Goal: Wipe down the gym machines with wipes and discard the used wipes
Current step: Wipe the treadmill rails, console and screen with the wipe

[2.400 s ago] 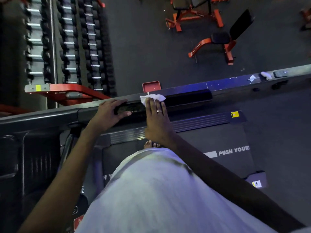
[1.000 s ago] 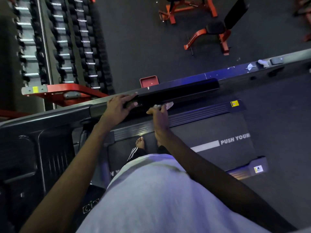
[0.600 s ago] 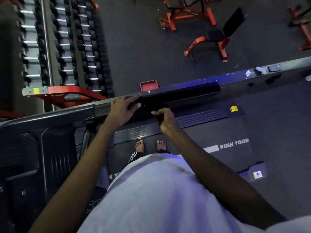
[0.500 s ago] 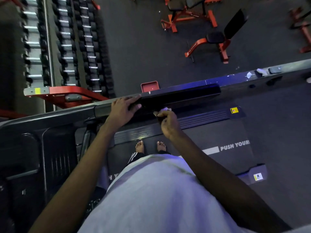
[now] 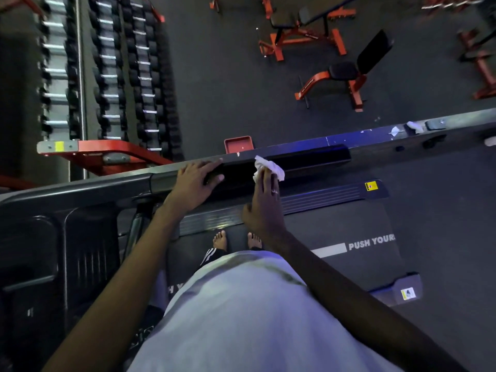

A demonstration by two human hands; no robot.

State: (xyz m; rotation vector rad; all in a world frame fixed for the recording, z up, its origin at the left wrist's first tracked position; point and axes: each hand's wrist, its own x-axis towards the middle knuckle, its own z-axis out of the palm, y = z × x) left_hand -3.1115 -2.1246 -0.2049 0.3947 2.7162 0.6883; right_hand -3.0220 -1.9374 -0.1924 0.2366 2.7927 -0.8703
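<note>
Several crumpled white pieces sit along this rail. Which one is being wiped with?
The wipe pressed under the right hand on the black pad; the other white scraps lie untouched farther right along the rail.

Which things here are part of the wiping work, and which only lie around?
In use: wipe, right hand pressing it, black rail pad, left hand resting on the rail.
Lying about: dumbbells, red bench, red tray.

This is a gym: long racks of dumbbells (image 5: 107, 76) line one side of a dark rubber floor (image 5: 228, 76), red-framed weight benches (image 5: 346, 73) stand beyond, and underfoot runs a treadmill belt (image 5: 370, 264) printed "PUSH YOUR".
</note>
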